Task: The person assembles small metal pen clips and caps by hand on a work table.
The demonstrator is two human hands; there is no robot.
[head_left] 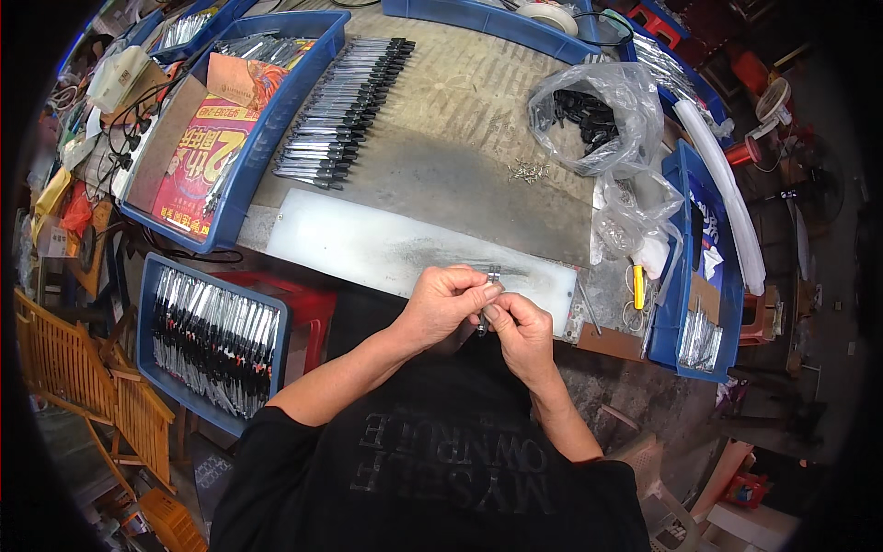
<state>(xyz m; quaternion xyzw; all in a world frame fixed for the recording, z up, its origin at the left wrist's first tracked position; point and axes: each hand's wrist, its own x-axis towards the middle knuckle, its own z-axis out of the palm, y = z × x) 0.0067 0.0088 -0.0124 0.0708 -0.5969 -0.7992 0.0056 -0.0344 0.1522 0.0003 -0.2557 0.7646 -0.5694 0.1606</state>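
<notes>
The left hand (pixel 448 304) and right hand (pixel 523 337) are pinching a slim silvery-and-black piece (pixel 494 272) at the near edge of the white board (pixel 368 241) — its long axis pointing roughly away from the body, silvery end nearer the left hand.

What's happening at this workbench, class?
A person's left hand and right hand meet fingertip to fingertip on a small silver-and-black piece, much of it hidden, by the near edge of a white board. Beyond the board, to the left, slim silver-and-black items lie in a row. To the right sits a clear bag of black parts.
</notes>
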